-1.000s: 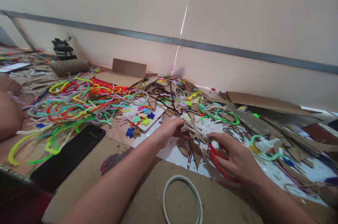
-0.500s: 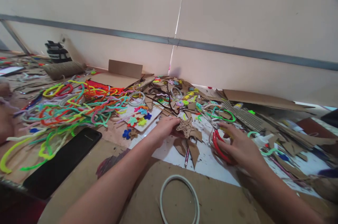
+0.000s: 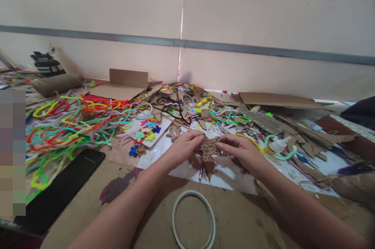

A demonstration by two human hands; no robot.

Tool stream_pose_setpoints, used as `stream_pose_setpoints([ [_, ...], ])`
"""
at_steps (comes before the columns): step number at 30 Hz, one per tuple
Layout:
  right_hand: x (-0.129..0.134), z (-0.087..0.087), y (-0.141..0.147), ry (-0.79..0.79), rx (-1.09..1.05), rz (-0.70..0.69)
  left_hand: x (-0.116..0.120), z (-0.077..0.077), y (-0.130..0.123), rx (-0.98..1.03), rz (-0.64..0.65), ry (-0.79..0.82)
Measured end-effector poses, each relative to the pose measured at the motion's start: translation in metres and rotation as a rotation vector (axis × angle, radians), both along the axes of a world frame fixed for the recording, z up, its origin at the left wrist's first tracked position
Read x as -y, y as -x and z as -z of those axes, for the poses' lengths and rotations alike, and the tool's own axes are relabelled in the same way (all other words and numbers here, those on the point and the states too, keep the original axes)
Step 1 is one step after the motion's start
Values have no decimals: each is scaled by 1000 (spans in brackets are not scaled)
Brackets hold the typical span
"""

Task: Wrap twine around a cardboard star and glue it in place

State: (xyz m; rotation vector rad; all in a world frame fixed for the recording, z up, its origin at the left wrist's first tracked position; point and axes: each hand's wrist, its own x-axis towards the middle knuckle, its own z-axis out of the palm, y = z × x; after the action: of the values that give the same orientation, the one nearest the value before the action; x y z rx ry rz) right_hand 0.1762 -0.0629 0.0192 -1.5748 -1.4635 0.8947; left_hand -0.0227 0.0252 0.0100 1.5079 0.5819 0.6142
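A twine-covered star is held up over the white paper between both hands. My left hand pinches its left side with thumb and fingers. At its right point, my right hand grips with thumb and fingertips. Below the star, a pen and brown cardboard pieces lie on the paper. A white ring rests on the brown cardboard nearer to me.
Bright pipe cleaners and a black phone lie on the left. Felt flowers are left of the paper. A glue bottle, cardboard scraps and a twine roll are on the right.
My right hand has let go of the red-handled scissors and moved left to take hold of the star. The view has turned slightly right.
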Motion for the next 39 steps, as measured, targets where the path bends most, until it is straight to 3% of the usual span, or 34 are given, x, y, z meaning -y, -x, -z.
stream_pose_setpoints([
  [2, -5, 6, 5, 35, -124, -20, 0, 2, -1, -25, 12, -24],
  [5, -4, 14, 7, 17, -202, 47, 2, 3, -1, -51, 41, 82],
  [9, 1, 19, 8, -14, -225, 140, 9, 4, -3, -80, 114, 168],
  [13, 3, 20, 10, -56, -187, 141, 14, 9, -7, -35, 168, 173],
  [22, 3, 21, 12, -88, -183, 113, 21, 10, -10, -45, 60, 292],
  [29, 3, 21, 11, -119, -222, 131, 16, 1, -5, -71, 129, 244],
  [39, 2, 25, 13, -137, -273, 105, 21, 9, -10, -62, 1, 240],
])
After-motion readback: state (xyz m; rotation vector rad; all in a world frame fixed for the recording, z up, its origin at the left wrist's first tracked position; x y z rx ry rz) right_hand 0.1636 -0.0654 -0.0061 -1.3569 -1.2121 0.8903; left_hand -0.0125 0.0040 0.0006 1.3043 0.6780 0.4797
